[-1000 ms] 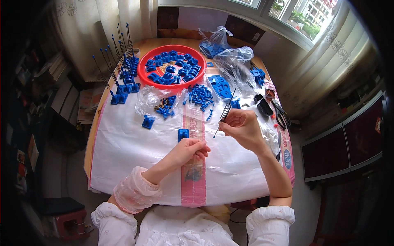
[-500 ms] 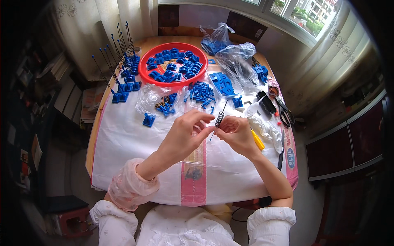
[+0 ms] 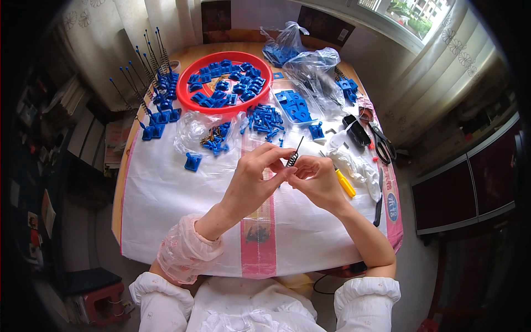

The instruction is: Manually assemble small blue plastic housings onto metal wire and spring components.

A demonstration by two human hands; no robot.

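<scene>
Between my fingertips, above the middle of the table, is a black coil spring (image 3: 292,160) with a thin dark rod (image 3: 300,144) running up through it. My left hand (image 3: 251,176) closes on the spring from the left, its index finger and thumb against the coils. From the other side, my right hand (image 3: 319,181) pinches at the lower end, its fingertips next to the left thumb. The fingers hide most of the rod's lower part. A pile of small blue plastic pins (image 3: 265,120) lies just beyond the hands, and one blue block (image 3: 192,161) is to the left.
A red round tray (image 3: 185,99) holds several blue blocks. At the far left stand blue bases with upright springs (image 3: 159,117). A clear container (image 3: 318,120) holds flat blue plates. On the right are a yellow-handled tool (image 3: 346,183), black scissors (image 3: 383,145) and a crumpled white cloth (image 3: 359,169).
The left fingers have closed onto the spring, where before they were spread beside it. The rod's blue lower tip, seen earlier, is now mostly covered. The whole view has shifted slightly.
</scene>
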